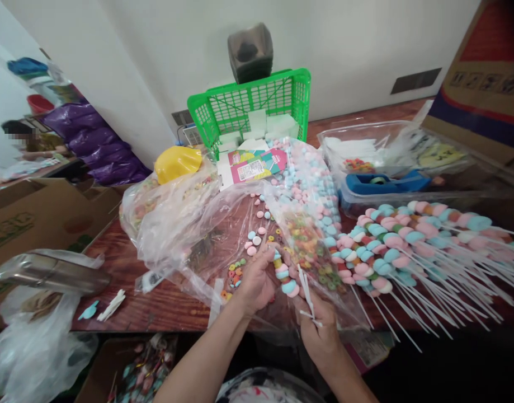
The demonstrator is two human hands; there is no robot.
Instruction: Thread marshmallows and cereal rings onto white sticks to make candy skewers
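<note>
My left hand (259,282) pinches the top end of a candy skewer (283,275), threaded with pink, blue and white marshmallows and ring-shaped pieces. My right hand (321,327) is closed around several thin white sticks (306,294) just below the skewer's lower end; whether it also grips the skewer's own stick is hidden. Beneath my hands lies a clear plastic sheet with loose marshmallows (252,244) and colourful candy rings (235,273). Close to my right hand is a bag of candy rings (302,235). Finished-looking skewers (391,240) are piled on the right, their sticks pointing toward me.
A green basket (250,92) stands at the back, behind a bag of marshmallows (309,179). A blue tape dispenser (385,183) sits by a clear tub. At left are a yellow bowl-like item (178,164), a steel flask (51,272) and a cardboard box (38,224). Another person sits far left.
</note>
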